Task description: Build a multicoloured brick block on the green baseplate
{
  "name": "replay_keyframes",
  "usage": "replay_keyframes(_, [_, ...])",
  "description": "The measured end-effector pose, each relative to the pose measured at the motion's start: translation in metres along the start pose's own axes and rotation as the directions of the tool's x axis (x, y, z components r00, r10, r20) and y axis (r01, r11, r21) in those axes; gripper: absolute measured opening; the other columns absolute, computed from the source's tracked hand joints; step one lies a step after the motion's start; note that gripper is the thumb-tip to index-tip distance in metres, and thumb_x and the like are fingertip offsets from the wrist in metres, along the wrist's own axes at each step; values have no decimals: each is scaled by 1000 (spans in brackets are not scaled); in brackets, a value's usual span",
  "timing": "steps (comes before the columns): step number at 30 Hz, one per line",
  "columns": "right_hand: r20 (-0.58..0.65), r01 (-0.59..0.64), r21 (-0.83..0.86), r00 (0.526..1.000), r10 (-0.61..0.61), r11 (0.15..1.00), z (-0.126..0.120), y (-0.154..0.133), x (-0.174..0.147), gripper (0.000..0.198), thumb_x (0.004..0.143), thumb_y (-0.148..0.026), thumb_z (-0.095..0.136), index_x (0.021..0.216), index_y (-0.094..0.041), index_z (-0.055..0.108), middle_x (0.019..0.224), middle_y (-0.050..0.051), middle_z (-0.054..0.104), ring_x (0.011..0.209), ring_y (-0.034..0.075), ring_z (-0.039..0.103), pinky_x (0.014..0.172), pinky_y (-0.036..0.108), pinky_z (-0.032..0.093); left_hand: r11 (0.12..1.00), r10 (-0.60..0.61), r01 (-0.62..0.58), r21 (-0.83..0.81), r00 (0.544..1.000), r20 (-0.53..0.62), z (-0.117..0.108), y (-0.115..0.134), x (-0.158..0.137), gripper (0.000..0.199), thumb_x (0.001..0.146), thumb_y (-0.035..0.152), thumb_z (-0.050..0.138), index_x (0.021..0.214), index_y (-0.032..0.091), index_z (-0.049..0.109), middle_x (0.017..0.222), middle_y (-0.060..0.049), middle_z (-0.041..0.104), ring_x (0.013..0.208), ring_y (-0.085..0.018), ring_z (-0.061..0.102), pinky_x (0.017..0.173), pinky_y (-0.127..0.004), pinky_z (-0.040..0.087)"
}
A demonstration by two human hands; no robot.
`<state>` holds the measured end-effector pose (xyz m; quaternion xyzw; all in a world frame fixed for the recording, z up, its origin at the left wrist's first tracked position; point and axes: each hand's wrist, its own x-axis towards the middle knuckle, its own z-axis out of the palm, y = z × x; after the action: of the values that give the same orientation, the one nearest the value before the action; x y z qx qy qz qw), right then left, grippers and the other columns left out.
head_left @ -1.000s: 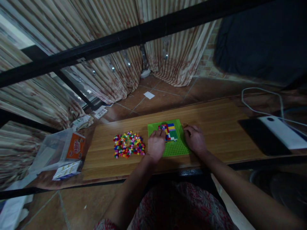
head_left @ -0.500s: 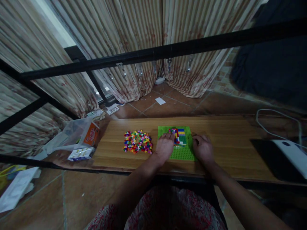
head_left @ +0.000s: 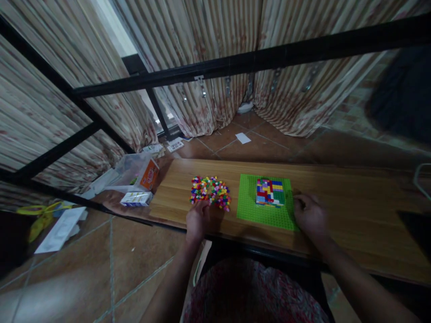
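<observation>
My left hand (head_left: 198, 221) is at the front edge of a loose pile of small colourful toy bricks (head_left: 211, 190) on a wooden bench. Its fingertips are drawn together against the bricks; whether one is pinched between them is too small to see. To the right of the pile lies a green baseplate (head_left: 247, 211). A rectangular build of mixed-colour bricks (head_left: 269, 192) stands on it. My right hand (head_left: 310, 215) rests by the baseplate's right edge, fingers curled inward, and what they hold, if anything, is hidden.
The wooden bench (head_left: 350, 211) runs left to right, with a black flat item (head_left: 415, 229) at its right. Past its left end are a clear plastic bin (head_left: 129, 172) and a small white-and-blue box (head_left: 136, 198). A black metal rail (head_left: 222, 69) crosses in front of curtains.
My left hand has left the brick build and moved left to the loose pile. My right hand stays beside the baseplate. The whole view has shifted, with the bench now further right.
</observation>
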<state>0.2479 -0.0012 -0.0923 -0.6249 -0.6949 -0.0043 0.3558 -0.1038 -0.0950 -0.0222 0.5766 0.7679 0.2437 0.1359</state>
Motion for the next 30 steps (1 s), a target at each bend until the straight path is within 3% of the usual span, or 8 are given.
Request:
replay_keyframes(10, [3, 0, -33, 1000, 0, 999, -1, 0, 0, 21, 83, -28, 47, 83, -21, 66, 88, 13, 68, 85, 27, 61, 81, 40, 49, 993, 1, -2, 115, 1000, 7, 7, 5, 22, 19, 88, 22, 49, 93, 22, 67, 96, -5, 67, 94, -16, 60, 84, -26, 46])
replay_keyframes(16, [10, -2, -46, 1000, 3, 999, -1, 0, 0, 20, 83, -28, 47, 84, -21, 66, 89, 11, 68, 86, 26, 61, 84, 39, 49, 988, 128, -128, 84, 992, 4, 15, 17, 26, 25, 91, 21, 44, 95, 22, 69, 99, -5, 68, 98, -16, 59, 90, -26, 45])
replay_keyframes(21, [10, 6, -38, 1000, -6, 999, -2, 0, 0, 20, 83, -27, 47, 83, -21, 66, 88, 11, 68, 85, 26, 60, 81, 38, 49, 985, 125, -127, 118, 992, 26, 22, 27, 36, 29, 93, 21, 41, 97, 22, 71, 99, -5, 68, 95, -16, 59, 90, -26, 45])
replay_keyframes(30, [-8, 3, -45, 1000, -3, 999, -1, 0, 0, 21, 84, -28, 47, 83, -20, 66, 87, 10, 67, 82, 24, 60, 78, 36, 48, 972, 181, -182, 149, 983, 22, 35, 19, 45, 29, 89, 17, 44, 96, 23, 72, 101, -6, 67, 97, -18, 57, 93, -30, 44])
